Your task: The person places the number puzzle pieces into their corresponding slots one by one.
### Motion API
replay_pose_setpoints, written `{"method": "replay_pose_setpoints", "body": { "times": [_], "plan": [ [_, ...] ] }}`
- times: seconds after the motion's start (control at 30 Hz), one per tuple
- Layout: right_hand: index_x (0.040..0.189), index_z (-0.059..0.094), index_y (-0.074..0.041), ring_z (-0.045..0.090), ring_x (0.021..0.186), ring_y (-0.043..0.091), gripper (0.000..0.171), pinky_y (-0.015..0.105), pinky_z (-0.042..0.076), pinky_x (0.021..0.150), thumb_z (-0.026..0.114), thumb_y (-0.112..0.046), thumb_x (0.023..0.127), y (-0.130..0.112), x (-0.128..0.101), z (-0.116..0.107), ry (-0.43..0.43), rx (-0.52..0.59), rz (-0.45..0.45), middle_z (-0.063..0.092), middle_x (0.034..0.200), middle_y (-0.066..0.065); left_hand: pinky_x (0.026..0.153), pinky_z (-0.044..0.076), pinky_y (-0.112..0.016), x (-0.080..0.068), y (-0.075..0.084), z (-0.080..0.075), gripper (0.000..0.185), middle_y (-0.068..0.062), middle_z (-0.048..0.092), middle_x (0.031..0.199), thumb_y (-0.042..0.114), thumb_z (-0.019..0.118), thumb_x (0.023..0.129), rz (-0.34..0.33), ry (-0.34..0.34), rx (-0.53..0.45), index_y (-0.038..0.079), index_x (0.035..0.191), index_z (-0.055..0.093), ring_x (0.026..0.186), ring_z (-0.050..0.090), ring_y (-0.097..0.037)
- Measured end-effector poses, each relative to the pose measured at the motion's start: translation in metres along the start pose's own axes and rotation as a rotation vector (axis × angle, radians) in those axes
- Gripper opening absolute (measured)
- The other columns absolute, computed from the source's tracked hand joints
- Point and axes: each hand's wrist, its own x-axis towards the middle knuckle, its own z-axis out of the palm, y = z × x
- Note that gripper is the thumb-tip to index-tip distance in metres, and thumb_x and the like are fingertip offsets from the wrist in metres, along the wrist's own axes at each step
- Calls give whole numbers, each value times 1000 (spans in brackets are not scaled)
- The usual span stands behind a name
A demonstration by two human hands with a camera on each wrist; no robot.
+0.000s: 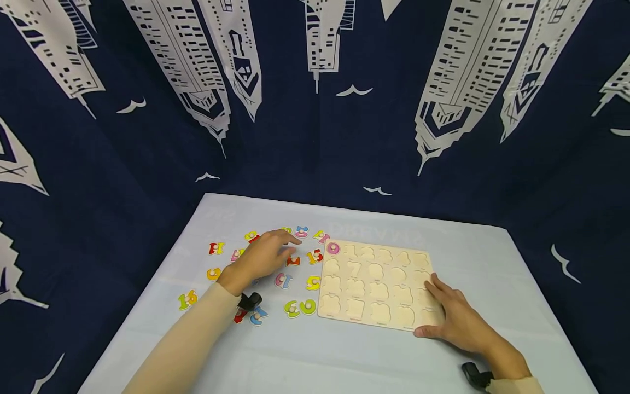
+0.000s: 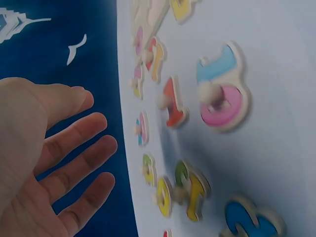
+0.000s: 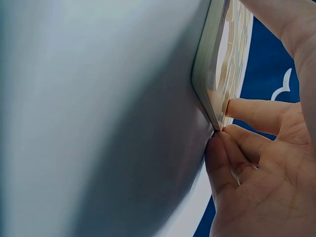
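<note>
My left hand (image 1: 263,254) hovers over scattered wooden number pieces, fingers extended and holding nothing. In the left wrist view, the left hand (image 2: 59,153) is apart from a blue-and-pink knobbed piece (image 2: 222,108) and a red piece (image 2: 175,103). The pale wooden puzzle board (image 1: 391,265) lies flat, with number-shaped recesses. A pink zero (image 1: 333,248) sits in its far-left recess. My right hand (image 1: 460,320) holds the board's near right corner, thumb at the near edge and fingers at the right edge. The right wrist view shows fingertips (image 3: 229,106) touching the board's edge (image 3: 202,69).
Left of the board lie a yellow five (image 1: 313,283), a green piece (image 1: 307,307), a sixteen (image 1: 187,300), an orange piece (image 1: 214,274) and a red-and-yellow piece (image 1: 216,248). A white cloth (image 1: 369,361) covers the table. Behind hangs a dark blue patterned curtain (image 1: 315,148).
</note>
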Motion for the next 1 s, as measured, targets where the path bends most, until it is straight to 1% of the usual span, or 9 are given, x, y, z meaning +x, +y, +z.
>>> {"method": "replay_pose_setpoints", "body": {
  "times": [0.07,0.17,0.23,0.33,0.43,0.53,0.67,0.8,1.0],
  "plan": [
    [172,42,12,47,154,58,141,77,49,121,105,-67,74,0,1,0,-2,-4,6,29,185,39,131,55,-54,-5,-4,-3,30,-9,79,153,18,78,113,1,11,6,17,142,84,152,70,-32],
    [172,43,12,48,153,57,141,77,49,122,105,-67,74,-1,1,0,-4,-7,17,29,185,39,130,55,-56,-11,-10,-4,28,-12,79,152,17,79,112,11,24,8,17,140,85,152,71,-34],
    [172,43,12,48,153,57,141,77,49,122,105,-67,74,-1,1,0,-6,-9,24,29,185,39,129,56,-56,-14,-13,-3,28,-11,80,150,17,80,112,17,24,-4,16,139,86,150,72,-33],
    [172,43,12,48,153,57,141,77,49,122,106,-66,74,-1,0,1,-7,-8,28,29,185,39,129,56,-55,-17,-16,1,27,-7,83,145,17,82,110,29,5,-31,16,137,86,147,73,-31],
    [172,43,12,47,154,57,140,77,49,122,106,-65,74,0,0,1,-2,-3,22,29,185,39,130,55,-52,-15,-20,9,27,0,84,140,19,83,110,33,-28,-50,17,137,87,147,73,-27],
    [172,44,12,45,156,59,139,79,47,122,106,-64,74,0,1,2,3,6,15,29,185,39,127,57,-49,-11,-21,16,26,4,85,135,21,86,108,27,-46,-53,19,135,88,142,73,-24],
    [172,44,11,44,157,60,139,79,47,123,106,-64,74,-1,0,2,1,16,12,29,185,39,118,62,-45,-3,-22,23,21,5,85,125,17,89,106,35,-50,-19,20,126,91,128,76,-22],
    [171,45,12,45,156,59,138,78,48,122,107,-64,74,-2,-2,3,7,23,6,30,185,39,114,63,-44,2,-21,26,16,5,85,120,12,88,105,46,-58,22,21,119,92,121,75,-21],
    [171,45,12,47,155,58,138,78,48,122,106,-65,74,-1,-3,1,19,11,-4,31,184,39,98,61,-37,7,-18,28,10,9,80,108,18,89,106,51,-44,71,25,113,91,105,69,-15]
  ]
}}
